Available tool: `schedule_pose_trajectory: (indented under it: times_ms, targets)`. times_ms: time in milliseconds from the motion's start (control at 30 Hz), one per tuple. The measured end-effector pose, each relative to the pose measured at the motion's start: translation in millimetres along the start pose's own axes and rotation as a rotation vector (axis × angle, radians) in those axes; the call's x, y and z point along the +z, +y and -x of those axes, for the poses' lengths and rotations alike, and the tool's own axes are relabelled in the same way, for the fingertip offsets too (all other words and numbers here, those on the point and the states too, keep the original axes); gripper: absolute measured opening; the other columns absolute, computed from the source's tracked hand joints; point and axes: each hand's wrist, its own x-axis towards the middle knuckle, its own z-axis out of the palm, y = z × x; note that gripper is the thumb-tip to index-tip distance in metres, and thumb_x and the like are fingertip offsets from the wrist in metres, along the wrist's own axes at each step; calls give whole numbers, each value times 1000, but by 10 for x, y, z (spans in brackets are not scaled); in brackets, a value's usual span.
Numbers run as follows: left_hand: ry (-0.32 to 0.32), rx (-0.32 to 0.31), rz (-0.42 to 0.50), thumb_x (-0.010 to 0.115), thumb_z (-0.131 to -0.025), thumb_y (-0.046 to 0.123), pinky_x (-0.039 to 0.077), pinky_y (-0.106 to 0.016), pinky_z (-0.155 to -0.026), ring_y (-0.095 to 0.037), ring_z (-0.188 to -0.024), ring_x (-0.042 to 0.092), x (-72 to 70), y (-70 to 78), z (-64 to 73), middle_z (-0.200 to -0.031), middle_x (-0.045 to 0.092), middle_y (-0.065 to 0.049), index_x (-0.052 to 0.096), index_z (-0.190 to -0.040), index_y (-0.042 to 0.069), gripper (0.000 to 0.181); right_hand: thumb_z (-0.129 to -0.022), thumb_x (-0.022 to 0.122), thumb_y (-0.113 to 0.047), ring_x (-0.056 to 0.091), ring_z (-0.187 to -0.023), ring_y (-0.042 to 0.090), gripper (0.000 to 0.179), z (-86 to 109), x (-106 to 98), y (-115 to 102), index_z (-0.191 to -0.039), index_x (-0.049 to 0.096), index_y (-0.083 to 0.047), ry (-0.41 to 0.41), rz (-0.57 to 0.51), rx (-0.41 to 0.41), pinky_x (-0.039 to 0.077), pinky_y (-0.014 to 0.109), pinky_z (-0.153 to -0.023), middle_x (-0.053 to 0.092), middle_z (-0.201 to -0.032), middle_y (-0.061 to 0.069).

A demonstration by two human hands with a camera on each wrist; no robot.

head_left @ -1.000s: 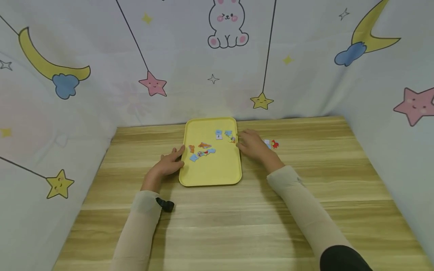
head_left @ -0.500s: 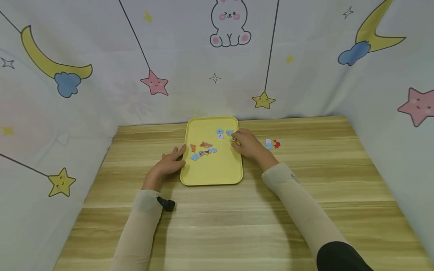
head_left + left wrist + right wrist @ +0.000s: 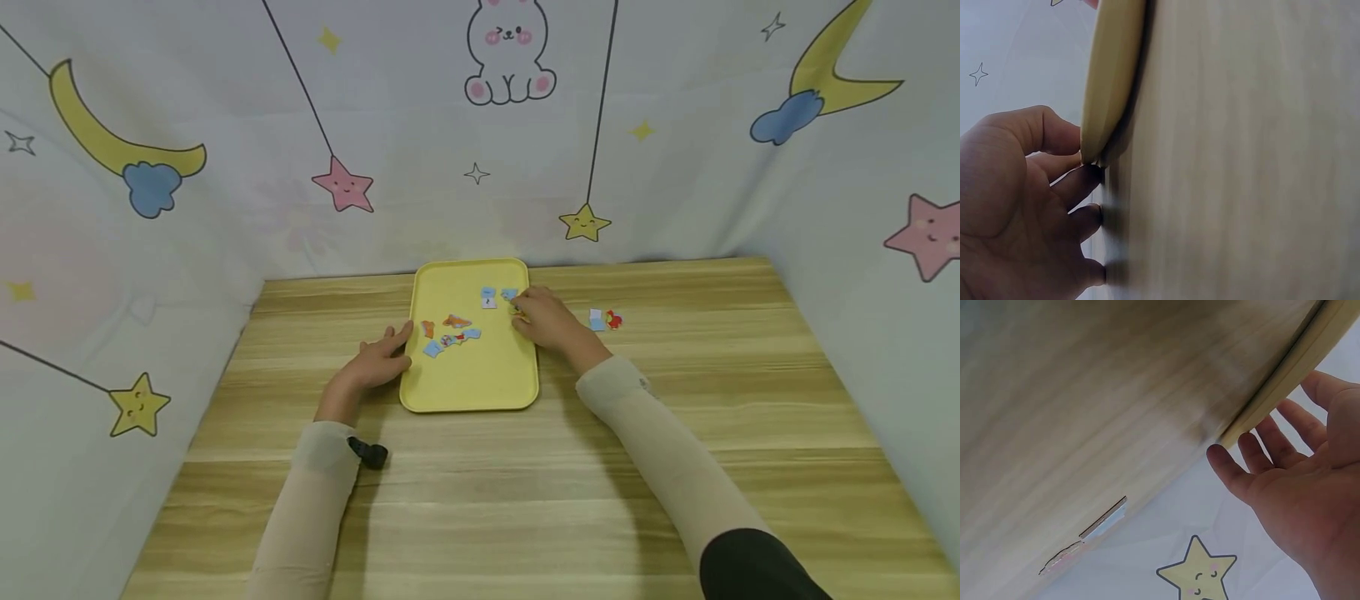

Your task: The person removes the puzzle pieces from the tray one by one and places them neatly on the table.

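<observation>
A yellow tray [image 3: 469, 379] lies on the wooden table. At its left rim my left hand [image 3: 375, 360] rests with spread fingers; in the left wrist view, the thumb [image 3: 1060, 134] touches the rim while other fingertips rest on the table. My right hand [image 3: 545, 317] reaches over the right rim, thumb and forefinger around a small yellowish cartoon cut-out [image 3: 516, 309]. In the right wrist view the tray edge hides those two fingertips. Just behind lies a blue cut-out [image 3: 509, 294], and left of it a blue-and-white cut-out [image 3: 488, 298].
Several flat cut-outs, among them an orange one [image 3: 457, 321] and a blue one [image 3: 432, 349], lie left of the tray's middle. Right of the tray, a blue-and-white piece [image 3: 596, 320] and a red piece [image 3: 614, 320] lie on the table [image 3: 465, 500]. A printed cloth [image 3: 420, 125] hangs behind.
My right hand has moved left from the tray's right rim to the yellowish cut-out, then stayed nearly still. The left hand has kept its place at the left rim.
</observation>
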Motion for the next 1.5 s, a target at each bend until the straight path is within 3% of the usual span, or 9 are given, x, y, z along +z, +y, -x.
schedule_pose_trajectory:
  times_ms: [267,467,800,1500]
  targets:
    - [-4,-1,11,44,-103,21,-19,-68,-120,-40,-161,-4,15,-27,12,-173,7,-26,14,-170,9,74,-108,59,-18,45,-142,41,42,-26,-11,-21,-146,61,0,-56,17,23,30,59,-123,58,-143,21]
    - [1,-9,27,44,-103,21,-20,-69,-119,-44,-160,-7,14,-29,27,-173,4,-28,14,-170,11,75,-108,60,-16,49,-134,38,37,-38,-20,-48,-142,66,-2,-54,74,20,45,57,-110,60,-140,19]
    - [3,-16,16,47,-101,20,-19,-66,-121,-38,-162,-2,17,-38,-22,-173,13,-23,15,-170,10,76,-105,64,-12,52,-124,35,27,-47,32,-94,-131,73,-9,-36,161,20,51,57,-99,64,-128,16]
    - [-1,-23,17,46,-103,21,-19,-68,-120,-40,-161,-5,18,-34,-21,-174,9,-23,14,-170,12,75,-109,52,-10,46,-119,33,23,-13,53,-86,-127,66,-6,-33,103,17,45,55,-102,57,-119,16]
